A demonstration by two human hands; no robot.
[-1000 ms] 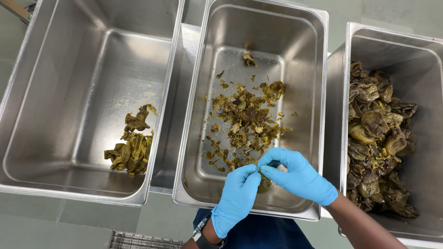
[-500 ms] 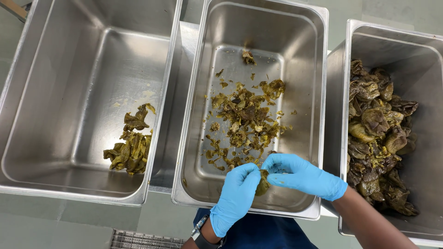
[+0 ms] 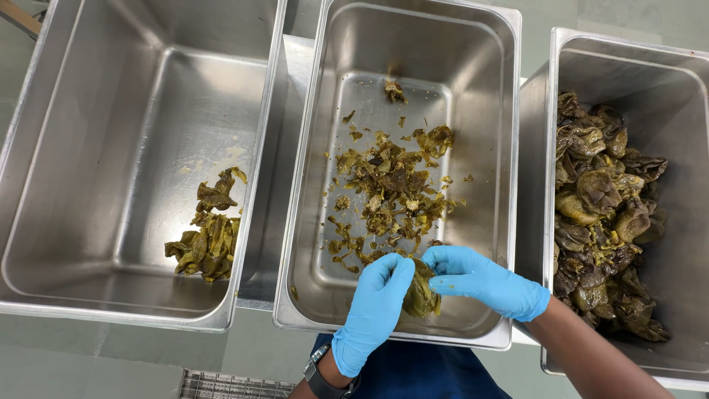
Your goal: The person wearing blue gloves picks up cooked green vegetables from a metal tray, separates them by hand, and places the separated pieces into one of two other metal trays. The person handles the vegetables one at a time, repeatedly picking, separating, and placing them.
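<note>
Fingertips of both gloved hands — left hand (image 3: pixel 375 307), right hand (image 3: pixel 484 281) — pinch one roasted pepper (image 3: pixel 421 295) over the middle pan (image 3: pixel 487 222).

Bright, even overhead light; sharp focus

A grey-green counter (image 3: pixel 111 355) carried three steel pans under even, bright overhead light. A metal grate (image 3: pixel 229 386) lay at the counter's near edge. A wooden strip (image 3: pixel 18 16) showed top left.
</note>
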